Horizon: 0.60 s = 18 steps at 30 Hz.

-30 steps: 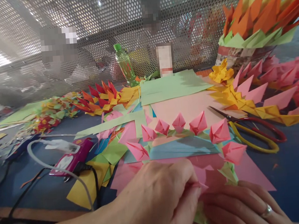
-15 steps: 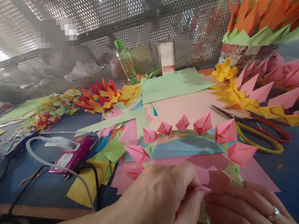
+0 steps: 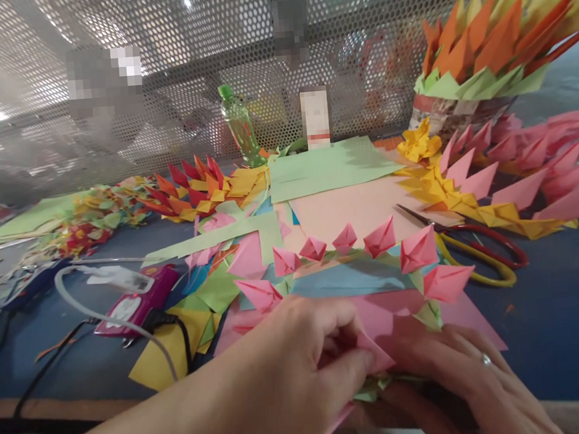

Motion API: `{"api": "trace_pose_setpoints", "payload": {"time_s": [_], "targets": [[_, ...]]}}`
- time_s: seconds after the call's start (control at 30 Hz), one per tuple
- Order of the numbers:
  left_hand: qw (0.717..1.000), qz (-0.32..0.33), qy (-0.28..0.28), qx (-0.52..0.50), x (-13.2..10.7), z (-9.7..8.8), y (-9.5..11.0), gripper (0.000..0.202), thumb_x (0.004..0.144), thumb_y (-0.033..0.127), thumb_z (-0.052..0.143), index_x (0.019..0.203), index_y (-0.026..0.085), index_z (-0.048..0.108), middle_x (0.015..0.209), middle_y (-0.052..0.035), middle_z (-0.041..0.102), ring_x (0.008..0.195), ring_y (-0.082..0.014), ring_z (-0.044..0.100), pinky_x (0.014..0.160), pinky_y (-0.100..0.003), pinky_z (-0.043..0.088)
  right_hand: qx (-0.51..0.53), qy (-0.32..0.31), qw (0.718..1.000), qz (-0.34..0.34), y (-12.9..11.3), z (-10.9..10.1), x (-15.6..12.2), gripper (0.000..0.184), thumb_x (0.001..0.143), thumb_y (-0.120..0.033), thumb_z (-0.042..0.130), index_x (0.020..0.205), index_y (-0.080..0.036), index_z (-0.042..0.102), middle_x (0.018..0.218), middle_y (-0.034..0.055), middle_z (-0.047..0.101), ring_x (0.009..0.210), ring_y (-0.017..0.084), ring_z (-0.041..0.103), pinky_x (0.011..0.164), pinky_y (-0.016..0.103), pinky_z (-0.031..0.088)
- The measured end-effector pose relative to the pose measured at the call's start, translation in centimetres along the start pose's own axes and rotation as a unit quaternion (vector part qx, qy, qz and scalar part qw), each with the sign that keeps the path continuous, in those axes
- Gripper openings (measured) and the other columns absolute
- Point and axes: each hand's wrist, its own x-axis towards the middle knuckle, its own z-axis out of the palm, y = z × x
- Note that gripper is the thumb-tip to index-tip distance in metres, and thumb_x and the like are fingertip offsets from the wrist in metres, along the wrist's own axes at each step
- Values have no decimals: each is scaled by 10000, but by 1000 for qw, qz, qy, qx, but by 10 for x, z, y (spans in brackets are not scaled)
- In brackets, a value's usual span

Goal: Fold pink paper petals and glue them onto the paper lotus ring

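A ring of folded green paper (image 3: 429, 315) with pink folded-paper points (image 3: 418, 250) around it curves in front of me, above pink and blue sheets. My left hand (image 3: 326, 368) is closed, pinching a pink folded-paper piece (image 3: 376, 353) between thumb and fingers at the ring's near side. Wrapped over the near right part of the ring is my right hand (image 3: 475, 379), closed on the green band, with a metal ring on one finger. Both hands hide much of the near side, and another pink point (image 3: 339, 420) shows below the left one.
Scissors (image 3: 472, 243) with red and yellow handles lie to the right. A purple power adapter (image 3: 138, 302) with cables sits at left. Farther back stand a green bottle (image 3: 242, 130), orange-red paper points (image 3: 190, 188) and a tall orange paper piece (image 3: 491, 40). Perforated metal (image 3: 174, 99) closes the back.
The pink piece in my left hand now shows more and sits slightly higher. My right hand has tilted and its fingers have curled around the green band. The view has shifted slightly right.
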Motion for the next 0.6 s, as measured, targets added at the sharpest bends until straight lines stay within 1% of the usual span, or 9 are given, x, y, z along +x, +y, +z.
{"api": "trace_pose_setpoints", "payload": {"time_s": [0.07, 0.13, 0.23, 0.37, 0.5, 0.6], "targets": [[1000, -1, -11, -17, 2, -3, 0, 217, 969, 366, 527, 828, 208, 572, 714, 54, 615, 633, -91, 524, 523, -196, 344, -6, -4, 1000, -12, 1, 1, 0, 191, 967, -194, 556, 1156, -201, 585, 936, 37, 796, 816, 181, 763, 783, 297, 573], [1000, 5, -19, -15, 3, -6, 2, 240, 962, 363, 538, 787, 199, 538, 659, 68, 530, 592, -80, 453, 511, -193, 328, -6, -7, 1000, -20, 2, 2, 0, 182, 973, -192, 537, 1152, -194, 569, 919, 31, 789, 831, 172, 754, 779, 295, 558], [999, 9, -32, -12, 3, -8, 5, 260, 960, 354, 539, 760, 190, 510, 638, 69, 476, 593, -85, 428, 519, -199, 322, 2, -13, 1000, -18, 3, 3, 2, 198, 971, -200, 546, 1169, -203, 551, 892, 7, 779, 850, 173, 740, 781, 303, 536], [996, 22, -60, -69, 2, -6, 4, 224, 941, 330, 595, 791, 180, 521, 699, 55, 529, 642, -89, 460, 574, -194, 357, 21, -15, 1000, 3, 0, 3, 5, 227, 955, -164, 557, 1175, -212, 534, 924, -5, 776, 861, 163, 737, 806, 311, 514], [996, 18, -43, -81, 3, -3, -1, 240, 962, 354, 573, 807, 172, 552, 732, 26, 568, 695, -113, 523, 659, -226, 429, 59, -41, 997, 29, -4, 1, 7, 288, 935, -119, 565, 1195, -232, 513, 945, -14, 778, 822, 144, 732, 811, 309, 499], [997, 21, -39, -64, 4, -4, -1, 259, 968, 393, 565, 862, 159, 595, 772, 2, 603, 719, -128, 568, 679, -244, 457, 72, -53, 995, 41, -7, 0, 7, 335, 923, -117, 590, 1222, -238, 503, 954, -16, 773, 867, 156, 720, 849, 329, 478]]}}
